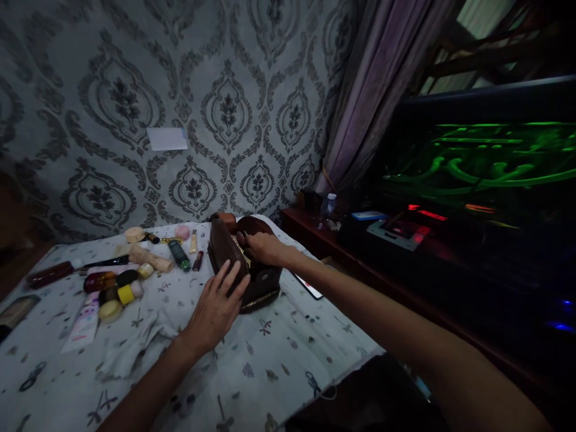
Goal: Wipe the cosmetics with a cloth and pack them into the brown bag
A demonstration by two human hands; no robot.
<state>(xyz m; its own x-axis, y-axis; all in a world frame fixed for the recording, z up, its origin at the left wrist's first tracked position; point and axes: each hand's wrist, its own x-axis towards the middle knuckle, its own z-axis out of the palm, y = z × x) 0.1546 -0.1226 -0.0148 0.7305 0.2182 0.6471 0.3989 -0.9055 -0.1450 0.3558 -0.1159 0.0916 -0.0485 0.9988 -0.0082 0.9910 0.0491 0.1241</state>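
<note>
A dark brown handbag (258, 282) stands upright on a table covered by a white patterned cloth (252, 360). My left hand (216, 309) lies flat against the bag's near side, fingers stretched out. My right hand (263, 247) reaches over the bag's top with fingers curled at its opening, pinching what looks like the zip or rim. What is between those fingers is too dark to name.
Cosmetics lie scattered left of the bag: a green bottle (180, 255), small tubes, round jars (117, 288), a white tube (83, 324), a brush (54, 273). A phone (309, 287) lies right of the bag. A dark sideboard (405, 240) with a lit aquarium stands at right.
</note>
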